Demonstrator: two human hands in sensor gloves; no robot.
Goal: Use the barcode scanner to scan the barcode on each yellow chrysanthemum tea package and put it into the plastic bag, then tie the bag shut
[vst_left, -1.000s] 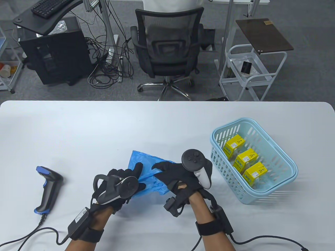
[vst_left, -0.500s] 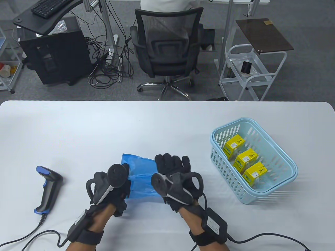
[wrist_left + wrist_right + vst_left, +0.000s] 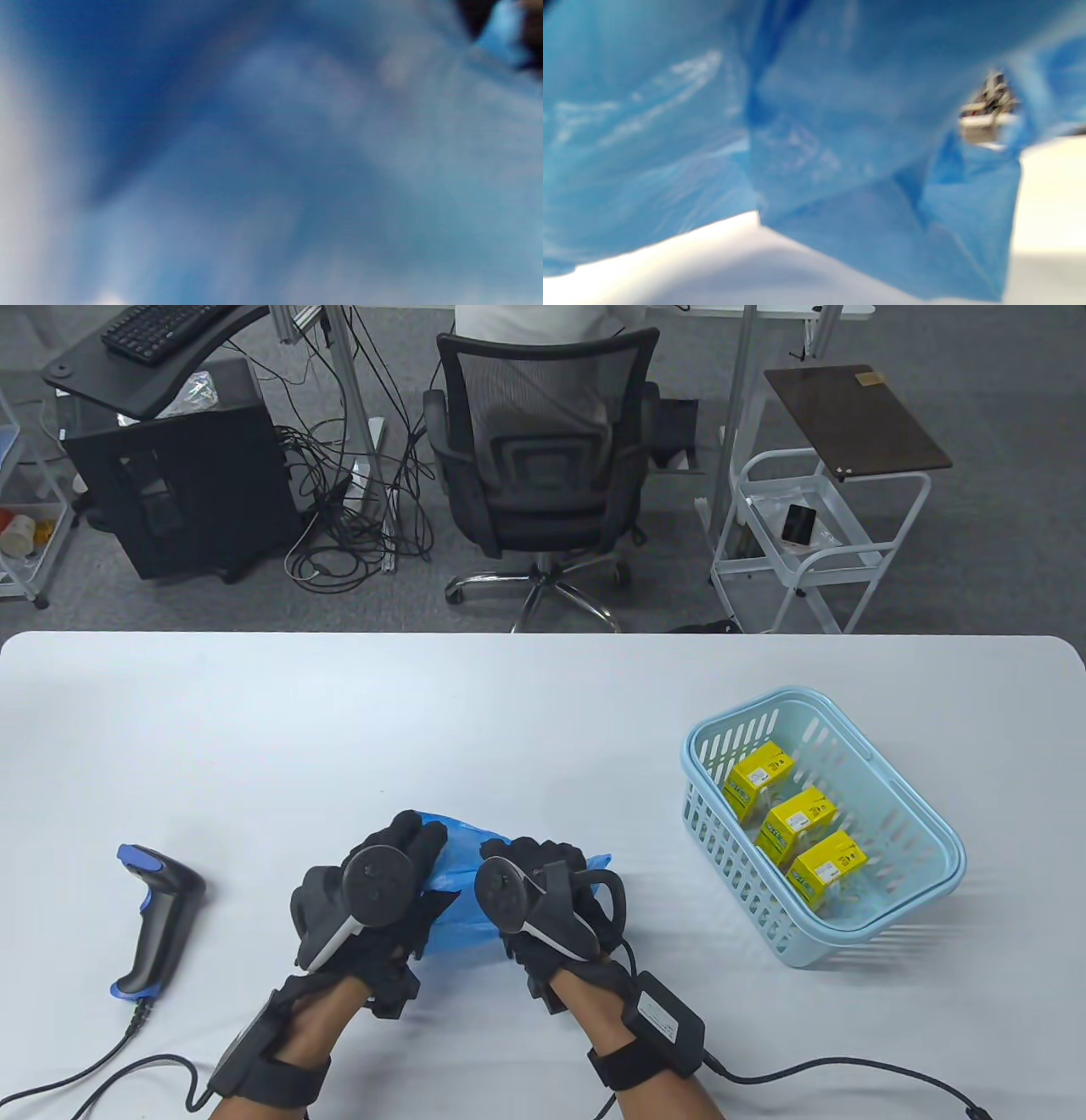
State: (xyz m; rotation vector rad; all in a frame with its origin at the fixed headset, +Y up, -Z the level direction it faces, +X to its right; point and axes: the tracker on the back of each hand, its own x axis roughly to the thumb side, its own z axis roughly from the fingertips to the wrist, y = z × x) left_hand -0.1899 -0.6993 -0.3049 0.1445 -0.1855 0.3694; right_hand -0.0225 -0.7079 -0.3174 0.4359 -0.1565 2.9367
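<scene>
Table view: left hand (image 3: 373, 899) and right hand (image 3: 543, 899) side by side near the front of the white tabletop (image 3: 339, 712), each grip curled round the crumpled blue plastic bag (image 3: 462, 878) between them. Scanner (image 3: 157, 920) lying well left. Three yellow tea packages (image 3: 797, 823) inside the light-blue basket (image 3: 933, 848), well right.

Left wrist view: blurred blue plastic only.

Right wrist view: blue film close up above the tabletop.

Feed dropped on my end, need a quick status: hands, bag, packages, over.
Left hand and right hand both grip the blue plastic bag. Three yellow tea packages in the basket, unscanned. Barcode scanner lies untouched, nothing blocking.
</scene>
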